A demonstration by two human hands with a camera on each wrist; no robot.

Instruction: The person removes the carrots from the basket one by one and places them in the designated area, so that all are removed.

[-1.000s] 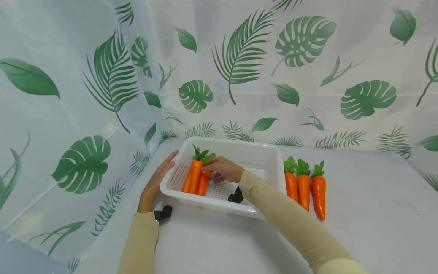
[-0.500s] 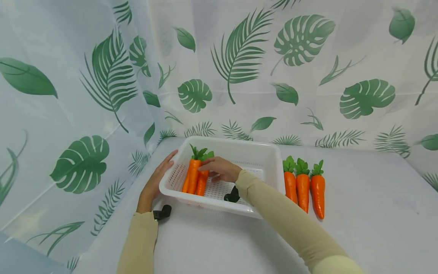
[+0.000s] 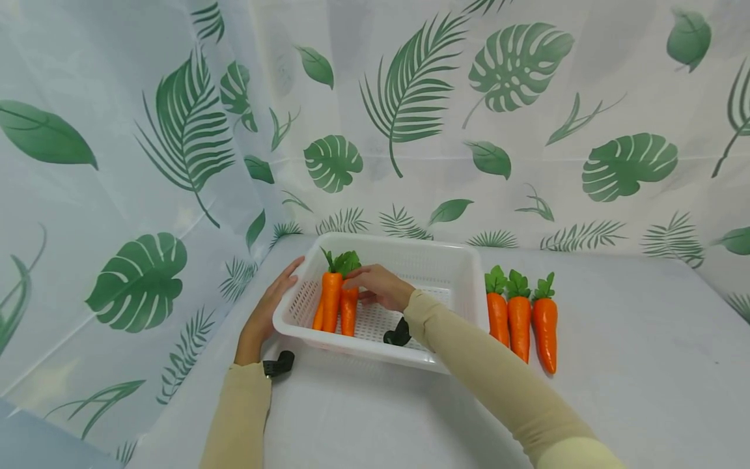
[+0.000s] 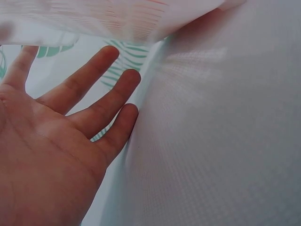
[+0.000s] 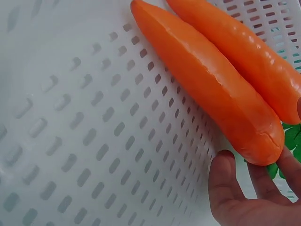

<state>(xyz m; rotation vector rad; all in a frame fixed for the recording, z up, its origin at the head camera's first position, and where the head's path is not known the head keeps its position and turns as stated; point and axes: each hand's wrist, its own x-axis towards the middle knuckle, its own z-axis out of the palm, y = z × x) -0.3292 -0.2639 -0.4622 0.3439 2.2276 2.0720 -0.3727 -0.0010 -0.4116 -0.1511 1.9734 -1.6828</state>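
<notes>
In the head view, my left hand (image 3: 272, 303) rests against the left end of a white perforated plastic basket (image 3: 375, 350). Its fingers (image 4: 106, 106) look straight and spread below the basket side in the left wrist view. My right hand (image 3: 381, 286) reaches inside and holds the leafy top end of an orange toy-like carrot (image 5: 211, 84), thumb on one side and fingers on the other. A second carrot (image 3: 331, 303) lies right beside it, and a third carrot (image 3: 318, 318) is partly hidden on the left. Green leaves (image 3: 347, 262) top them.
To the right of the basket, three more carrots (image 3: 546, 332) lie side by side on the white tabletop (image 3: 633, 352), partly covered by my right sleeve (image 3: 486, 365). Leaf-print curtains (image 3: 422, 130) stand behind and on the left. Dark wrist cameras (image 3: 280, 365) sit on both wrists.
The carrot at my right hand has turned a little straighter, and its tip has shifted slightly right. The leaves in the basket show more now. My left hand stays at the basket.
</notes>
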